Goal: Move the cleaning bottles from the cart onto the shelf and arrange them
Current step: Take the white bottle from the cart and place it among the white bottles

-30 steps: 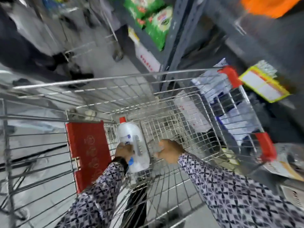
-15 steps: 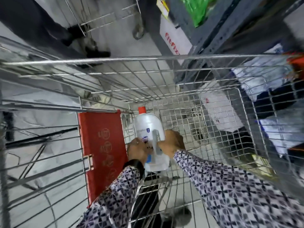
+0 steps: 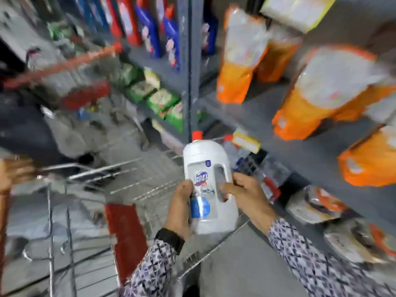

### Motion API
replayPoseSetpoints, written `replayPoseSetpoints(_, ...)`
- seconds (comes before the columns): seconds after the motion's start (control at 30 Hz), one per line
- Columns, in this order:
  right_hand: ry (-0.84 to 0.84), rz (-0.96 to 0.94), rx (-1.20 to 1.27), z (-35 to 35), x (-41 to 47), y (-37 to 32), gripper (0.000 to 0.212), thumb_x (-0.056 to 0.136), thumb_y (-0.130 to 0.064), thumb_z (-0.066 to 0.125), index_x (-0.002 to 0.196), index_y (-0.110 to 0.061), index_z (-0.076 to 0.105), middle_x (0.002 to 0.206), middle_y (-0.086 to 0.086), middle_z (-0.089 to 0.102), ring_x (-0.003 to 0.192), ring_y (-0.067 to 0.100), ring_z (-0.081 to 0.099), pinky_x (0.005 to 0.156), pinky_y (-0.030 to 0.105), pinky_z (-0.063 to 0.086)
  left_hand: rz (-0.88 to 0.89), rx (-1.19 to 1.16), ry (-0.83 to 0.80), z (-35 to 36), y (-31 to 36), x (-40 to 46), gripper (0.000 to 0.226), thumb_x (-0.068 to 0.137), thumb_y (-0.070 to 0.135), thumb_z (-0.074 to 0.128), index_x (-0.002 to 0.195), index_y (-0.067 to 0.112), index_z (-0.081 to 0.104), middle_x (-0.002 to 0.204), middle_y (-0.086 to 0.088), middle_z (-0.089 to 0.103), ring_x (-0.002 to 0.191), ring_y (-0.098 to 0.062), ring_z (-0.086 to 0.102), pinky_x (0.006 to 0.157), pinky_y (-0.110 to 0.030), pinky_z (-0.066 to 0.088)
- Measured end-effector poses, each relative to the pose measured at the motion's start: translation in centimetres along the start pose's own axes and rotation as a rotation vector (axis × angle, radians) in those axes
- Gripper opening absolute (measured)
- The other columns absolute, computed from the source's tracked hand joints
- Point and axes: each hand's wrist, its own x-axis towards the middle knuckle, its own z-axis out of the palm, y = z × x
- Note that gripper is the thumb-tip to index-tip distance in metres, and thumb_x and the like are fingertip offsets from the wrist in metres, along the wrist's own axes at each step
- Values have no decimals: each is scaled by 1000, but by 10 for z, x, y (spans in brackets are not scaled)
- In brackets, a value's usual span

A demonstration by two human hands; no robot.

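Both hands hold a white Domex cleaning bottle (image 3: pixel 209 185) with a red cap (image 3: pixel 197 135), upright and tilted slightly, above the wire shopping cart (image 3: pixel 132 189) and in front of the grey metal shelf (image 3: pixel 300 151). The left hand (image 3: pixel 181 209) is clamped on the bottle's lower left side, thumb pressed across the blue and white label. The right hand (image 3: pixel 246 195) grips the right side, its fingers (image 3: pixel 227 187) hooked through the moulded handle opening. Both sleeves carry a dark and white geometric print, and a black band (image 3: pixel 170 240) sits at the left wrist. The bottle's base hangs just above the cart's near rim, not touching the wire as far as the view shows. A red plastic flap (image 3: pixel 126 239) lies inside the cart to the left of the hands. On the shelf to the right stand orange and white pouches (image 3: pixel 321 93), well apart from the bottle, and a yellow price tag (image 3: pixel 246 140) is fixed to the shelf edge just beyond the cap. Farther back on the left, blue and red bottles (image 3: pixel 150 31) line an upper shelf and green packets (image 3: pixel 162 101) sit below them. Most of the surroundings are blurred.
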Motion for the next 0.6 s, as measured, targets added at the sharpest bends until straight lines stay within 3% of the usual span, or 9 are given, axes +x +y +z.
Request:
replayPoseSetpoints(0.03,66,-77,79,-25,-25,-19,8,86,-6,73,78,-6,73,62,-2,68,58,11,56,59,29,42,52,-4,-86,31,16,-20,44,89,40,56,114,6,68,104,-18,75,83,-31,72,71,-37,60)
replayPoseSetpoints(0.1,173,-204,236,-66,-71,-54,8,92,-14,72,90,-7,77,74,2,72,71,15,59,69,33,44,149,0,-246,88,41,-56,50,92,33,55,127,-2,61,125,-30,68,106,-42,69,89,-53,60)
replayPoseSetpoints(0.17,272,-273,445,-106,-111,-90,15,93,-21,73,94,-8,78,87,9,74,81,21,62,74,38,49,224,31,-357,142,66,-91,62,94,41,58,138,-2,49,140,-34,56,127,-55,53,106,-71,41)
replayPoseSetpoints(0.27,385,-463,594,-162,-178,-146,15,90,-29,73,87,-15,79,93,19,70,88,29,59,84,46,47,356,82,-459,221,99,-150,82,84,52,71,137,-4,44,135,-33,55,122,-57,54,101,-69,47)
replayPoseSetpoints(0.33,470,-623,642,-200,-227,-181,14,92,-19,71,79,-15,76,93,21,64,90,30,54,87,45,43,489,111,-572,274,119,-203,67,89,42,67,133,-5,46,134,-30,57,123,-54,54,103,-74,42)
replayPoseSetpoints(0.4,537,-735,656,-225,-261,-204,22,98,-5,63,83,-14,77,88,14,71,83,24,61,81,33,52,581,121,-635,308,132,-238,43,98,27,57,128,-3,52,129,-24,63,120,-42,61,107,-66,44)
replayPoseSetpoints(0.47,572,-855,652,-245,-295,-217,25,97,-7,61,86,-18,81,82,-1,78,76,11,69,74,23,59,660,123,-715,331,137,-263,35,101,18,50,130,-2,52,130,-21,66,122,-39,62,108,-59,46)
replayPoseSetpoints(0.53,571,-943,625,-258,-320,-225,17,88,-22,67,91,-24,84,87,1,78,85,16,67,84,31,57,675,125,-795,347,139,-283,39,102,18,49,135,-2,48,137,-26,61,130,-45,56,110,-60,44)
replayPoseSetpoints(0.6,573,-971,617,-266,-330,-230,23,78,-33,72,95,-24,84,95,9,75,95,27,64,92,44,54,672,121,-836,358,143,-294,37,103,19,47,135,1,49,135,-27,62,129,-45,57,109,-58,46)
